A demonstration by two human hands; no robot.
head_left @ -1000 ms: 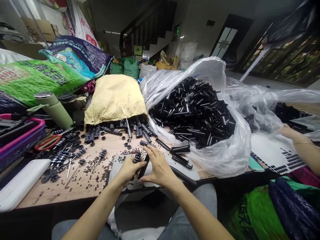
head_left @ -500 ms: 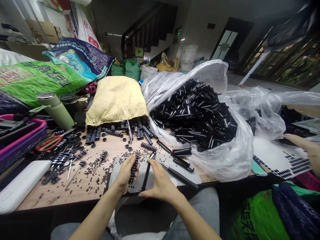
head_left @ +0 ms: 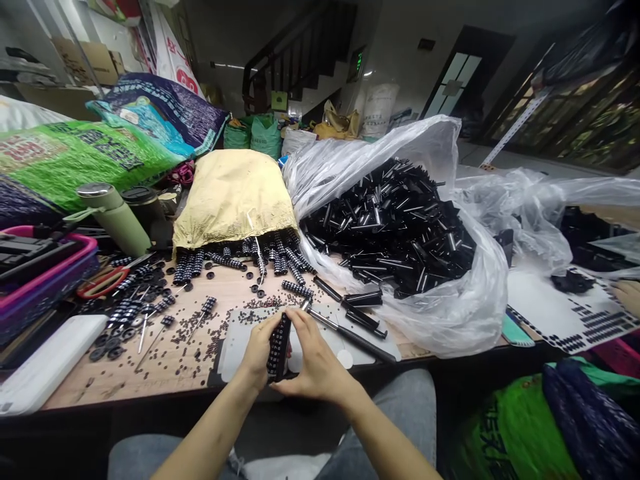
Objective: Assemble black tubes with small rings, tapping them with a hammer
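Observation:
My left hand (head_left: 256, 353) is closed round a black roller of stacked wheels with white characters (head_left: 277, 348). A slim black plastic holder (head_left: 286, 337) is gripped lengthwise between the thumb and fingers of my right hand (head_left: 320, 360). Roller and holder are side by side and appear to touch; the fingers hide part of both. Both hands are over the near edge of a grey plate (head_left: 235, 343). A hammer with a black handle (head_left: 367, 345) lies across that plate, right of my hands. Another wheel roller (head_left: 297, 289) and several black holders (head_left: 363, 320) rest beyond.
A yellow sack (head_left: 233, 193) spills rollers onto the table. Right of it, a clear plastic bag (head_left: 465, 327) bulges with black holders. Tiny dark pieces (head_left: 215, 333) are scattered at left, near red-handled scissors (head_left: 103, 283) and a green flask (head_left: 117, 223). Another person's hand (head_left: 627, 297) shows far right.
My hands have come together, bringing the roller and the holder from apart to side by side. At the right, the other person's hand has drawn back towards the frame edge.

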